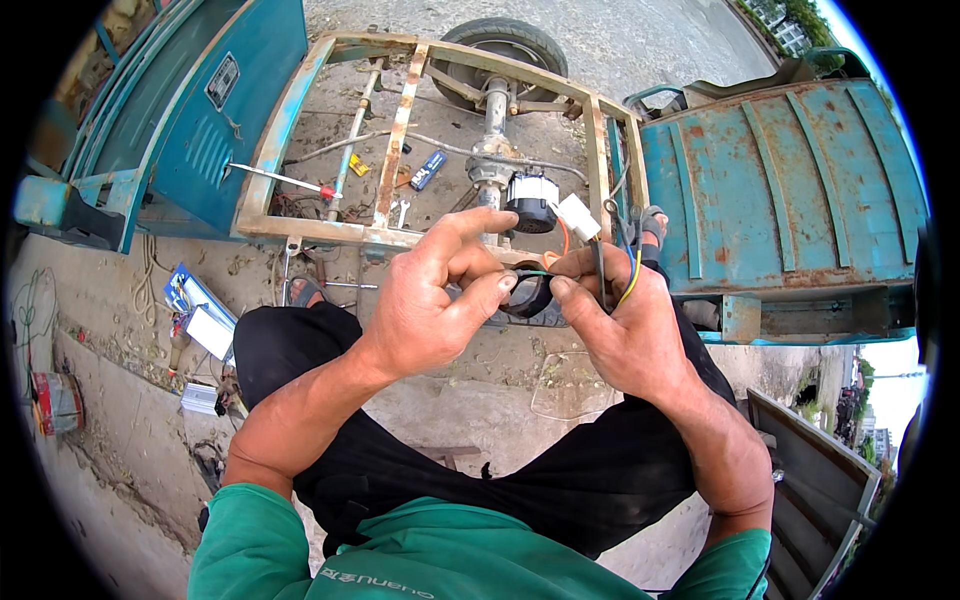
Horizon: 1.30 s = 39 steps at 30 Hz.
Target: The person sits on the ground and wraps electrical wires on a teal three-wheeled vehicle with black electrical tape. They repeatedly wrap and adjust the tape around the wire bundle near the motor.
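Observation:
Both hands meet in front of my knees. My left hand (pixel 435 290) pinches the end of a thin green wire (pixel 532 272) between thumb and finger, its index finger raised. My right hand (pixel 625 325) grips the wire's other side, along with a yellow-green wire (pixel 632 280) and what looks like dark-handled scissors (pixel 612 212), partly hidden by the fingers. A white plastic connector (pixel 577 217) sticks up beyond the right fingers. What appears to be a black tape roll (pixel 537 303) hangs between the hands; how it is held is hidden.
A rusty vehicle frame (pixel 400 130) lies ahead, with an axle, a black-and-silver motor (pixel 532 203) and a wheel (pixel 505 45). A red-handled screwdriver (pixel 290 180) rests across its side bar. Teal body panels (pixel 790 180) flank it. A blue box (pixel 428 170) and wrench (pixel 402 212) lie on the ground.

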Available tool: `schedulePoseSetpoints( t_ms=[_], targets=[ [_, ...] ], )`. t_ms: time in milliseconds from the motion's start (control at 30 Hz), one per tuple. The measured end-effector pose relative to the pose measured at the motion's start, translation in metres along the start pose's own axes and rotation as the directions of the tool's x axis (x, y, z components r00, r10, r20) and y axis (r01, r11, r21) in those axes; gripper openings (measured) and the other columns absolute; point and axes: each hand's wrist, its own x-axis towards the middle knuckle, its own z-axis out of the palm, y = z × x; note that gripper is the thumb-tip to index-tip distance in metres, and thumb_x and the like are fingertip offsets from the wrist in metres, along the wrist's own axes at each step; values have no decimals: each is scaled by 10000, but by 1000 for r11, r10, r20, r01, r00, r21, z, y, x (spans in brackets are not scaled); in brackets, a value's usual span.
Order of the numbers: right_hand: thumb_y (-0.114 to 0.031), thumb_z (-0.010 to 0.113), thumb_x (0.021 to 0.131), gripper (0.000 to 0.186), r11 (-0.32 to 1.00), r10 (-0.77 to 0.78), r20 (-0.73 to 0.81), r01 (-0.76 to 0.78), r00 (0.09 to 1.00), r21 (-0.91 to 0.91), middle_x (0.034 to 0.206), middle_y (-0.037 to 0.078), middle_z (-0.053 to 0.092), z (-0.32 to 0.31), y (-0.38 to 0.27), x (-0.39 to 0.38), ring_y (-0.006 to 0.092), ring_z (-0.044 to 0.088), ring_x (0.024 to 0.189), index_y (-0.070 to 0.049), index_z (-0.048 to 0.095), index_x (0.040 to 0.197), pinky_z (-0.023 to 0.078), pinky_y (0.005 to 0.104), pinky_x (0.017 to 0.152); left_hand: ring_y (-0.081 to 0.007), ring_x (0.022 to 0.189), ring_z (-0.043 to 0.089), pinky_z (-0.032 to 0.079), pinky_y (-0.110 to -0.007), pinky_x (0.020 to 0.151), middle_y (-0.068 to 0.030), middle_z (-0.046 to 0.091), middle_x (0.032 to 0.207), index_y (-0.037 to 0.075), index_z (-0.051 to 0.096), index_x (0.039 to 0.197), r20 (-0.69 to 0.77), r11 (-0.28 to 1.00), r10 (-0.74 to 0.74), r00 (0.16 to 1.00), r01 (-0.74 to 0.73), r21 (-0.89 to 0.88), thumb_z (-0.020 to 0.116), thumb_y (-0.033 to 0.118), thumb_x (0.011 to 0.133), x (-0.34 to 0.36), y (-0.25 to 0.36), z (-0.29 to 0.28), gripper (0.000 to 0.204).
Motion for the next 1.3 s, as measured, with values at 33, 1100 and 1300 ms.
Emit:
schedulePoseSetpoints(
  t_ms=[33, 1100, 1300],
  targets=[
    [-144, 683, 928, 182, 1000, 11, 18, -11, 1000, -16, 625, 55, 603, -1, 0, 0, 120, 519, 546, 29, 646, 972, 429, 323, 540, -95, 711, 616, 485, -231, 620, -104, 685, 925, -13, 465, 1395, 14, 997, 32, 999, -33, 68, 619, 22, 960, -1, -2, -1, 463],
    [-118, 668, 914, 153, 993, -50, 70, 42, 996, 113, 694, 104, 611, -1, 1, -5, 205, 574, 620, 22, 608, 905, 474, 361, 617, -138, 609, 603, 492, -269, 540, -77, 641, 778, 38, 559, 1074, 22, 828, -245, 969, 221, -514, 602, 208, 1014, 7, -13, 17, 186],
    [-84, 720, 845, 166, 981, -172, 44, 175, 984, -80, 692, 136, 605, 8, 0, -5, 295, 614, 602, 4, 607, 929, 488, 390, 578, -78, 510, 453, 371, -271, 462, -25, 544, 682, 21, 552, 1091, 190, 659, -466, 864, 482, -577, 580, 127, 983, 10, -3, 6, 154]
  ],
)
